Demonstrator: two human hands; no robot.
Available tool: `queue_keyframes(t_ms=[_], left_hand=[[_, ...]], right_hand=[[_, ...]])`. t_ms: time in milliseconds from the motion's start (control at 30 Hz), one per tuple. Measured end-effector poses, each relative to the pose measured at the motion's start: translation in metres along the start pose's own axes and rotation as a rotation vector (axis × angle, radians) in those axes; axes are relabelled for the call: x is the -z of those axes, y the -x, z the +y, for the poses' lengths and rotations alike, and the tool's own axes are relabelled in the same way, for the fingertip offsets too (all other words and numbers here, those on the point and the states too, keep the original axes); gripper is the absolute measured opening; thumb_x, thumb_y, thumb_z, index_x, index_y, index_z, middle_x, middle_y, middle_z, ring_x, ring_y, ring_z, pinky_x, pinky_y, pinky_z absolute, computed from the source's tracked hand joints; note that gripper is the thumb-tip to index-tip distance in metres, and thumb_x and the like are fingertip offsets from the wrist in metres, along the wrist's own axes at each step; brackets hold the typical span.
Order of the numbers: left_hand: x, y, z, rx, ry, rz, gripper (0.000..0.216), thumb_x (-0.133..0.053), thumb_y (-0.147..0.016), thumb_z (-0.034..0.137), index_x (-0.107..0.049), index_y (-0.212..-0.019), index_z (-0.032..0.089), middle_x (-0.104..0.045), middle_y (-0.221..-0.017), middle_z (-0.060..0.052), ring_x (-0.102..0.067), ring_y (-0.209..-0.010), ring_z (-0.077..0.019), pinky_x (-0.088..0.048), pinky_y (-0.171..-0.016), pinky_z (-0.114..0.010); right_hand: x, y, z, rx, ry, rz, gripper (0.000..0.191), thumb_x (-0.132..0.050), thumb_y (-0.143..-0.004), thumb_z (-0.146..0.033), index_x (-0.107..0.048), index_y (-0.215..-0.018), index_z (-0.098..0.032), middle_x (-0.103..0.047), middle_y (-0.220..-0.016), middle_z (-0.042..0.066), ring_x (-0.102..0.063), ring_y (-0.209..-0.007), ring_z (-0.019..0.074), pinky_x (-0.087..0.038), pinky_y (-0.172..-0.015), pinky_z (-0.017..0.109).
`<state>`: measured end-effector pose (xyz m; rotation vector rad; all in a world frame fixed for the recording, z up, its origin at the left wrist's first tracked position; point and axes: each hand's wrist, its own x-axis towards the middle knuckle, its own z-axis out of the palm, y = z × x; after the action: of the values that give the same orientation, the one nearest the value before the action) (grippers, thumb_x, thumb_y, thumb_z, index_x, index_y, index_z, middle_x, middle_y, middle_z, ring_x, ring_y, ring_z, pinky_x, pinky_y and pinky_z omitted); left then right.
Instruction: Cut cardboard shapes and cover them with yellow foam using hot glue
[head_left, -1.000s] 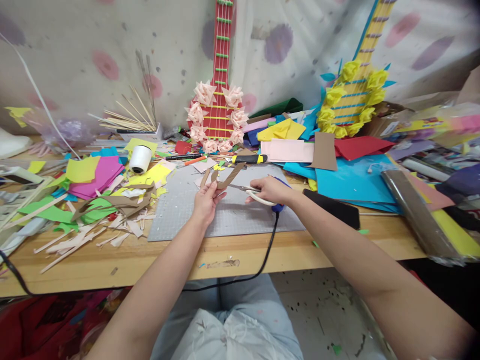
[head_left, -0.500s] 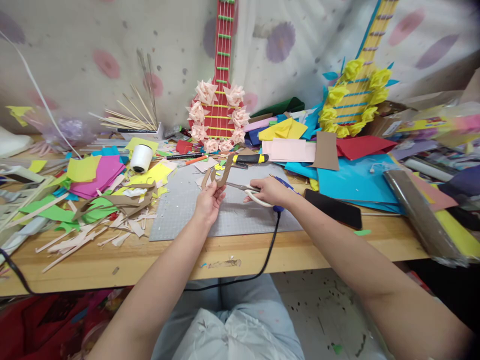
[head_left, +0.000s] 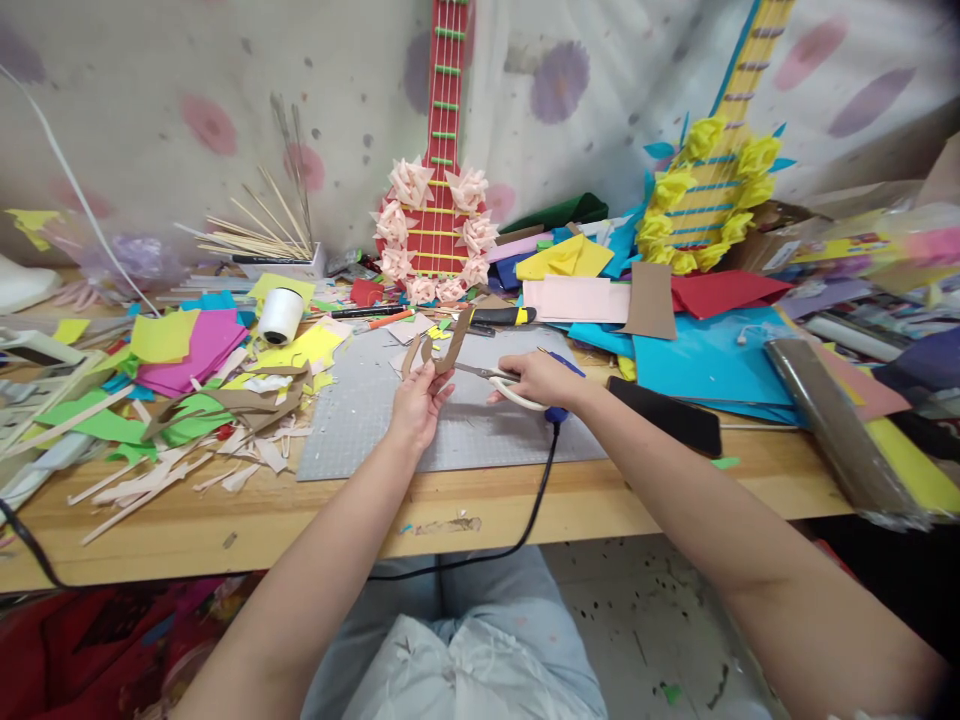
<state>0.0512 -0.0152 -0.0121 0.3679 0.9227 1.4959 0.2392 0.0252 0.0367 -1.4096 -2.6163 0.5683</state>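
- With the left hand (head_left: 416,412), pinching a bent brown strip (head_left: 452,348) between thumb and fingers, above the grey cutting mat (head_left: 480,440), back from the front edge of the table (head_left: 337,520).
- With the right hand (head_left: 544,380), closed round the handles of white-handled scissors (head_left: 491,376), blades aimed left at the strip; hard to tell whether touching it.
- Partly hidden behind the right hand: a blue tool (head_left: 557,413), with a black cord (head_left: 541,495) running down over the table's front edge.
- Just beside the mat's right edge: a flat black object (head_left: 667,415).
- By the mat's back edge: a yellow-and-black handle (head_left: 506,316).
- Left of the mat, toward the table's front edge: pale scraps (head_left: 271,456).
- Near the table's back edge: a red guitar shape (head_left: 440,220) with pink flowers.
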Motion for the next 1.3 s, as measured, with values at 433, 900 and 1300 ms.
queue_keyframes(t_ms=[433,900,1300], left_hand=[[0.0001,-0.0012,-0.0025,-0.005,0.100,0.032,0.008,-0.058,-0.079,0.016,-0.062,-0.083,0.021,-0.066,-0.072,0.002,-0.062,-0.067,-0.0074,-0.047,-0.068,-0.019],[-0.0021,0.0007,0.0017,0.035,0.093,0.029,0.010,-0.055,-0.081,0.015,-0.062,-0.083,0.021,-0.066,-0.073,0.002,-0.063,-0.068,-0.0078,-0.047,-0.069,-0.020],[-0.0030,0.0017,0.0019,0.046,0.122,0.041,0.009,-0.054,-0.082,0.013,-0.061,-0.083,0.019,-0.066,-0.070,0.002,-0.062,-0.065,-0.0068,-0.049,-0.070,-0.020]], right_hand=[[-0.0018,-0.0017,-0.0064,-0.031,0.047,-0.002,0.046,-0.052,-0.068,-0.065,-0.049,-0.061,-0.020,-0.052,-0.057,-0.001,-0.040,-0.054,0.0112,-0.023,-0.052,0.024],[-0.0041,-0.0016,-0.0020,-0.031,-0.017,-0.015,0.042,-0.059,-0.066,-0.061,-0.051,-0.067,-0.020,-0.057,-0.065,-0.001,-0.045,-0.059,0.0115,-0.026,-0.053,0.023],[-0.0060,-0.0024,-0.0062,-0.032,-0.008,0.013,0.044,-0.055,-0.067,-0.063,-0.048,-0.061,-0.019,-0.053,-0.058,-0.001,-0.041,-0.056,0.0110,-0.025,-0.052,0.023]])
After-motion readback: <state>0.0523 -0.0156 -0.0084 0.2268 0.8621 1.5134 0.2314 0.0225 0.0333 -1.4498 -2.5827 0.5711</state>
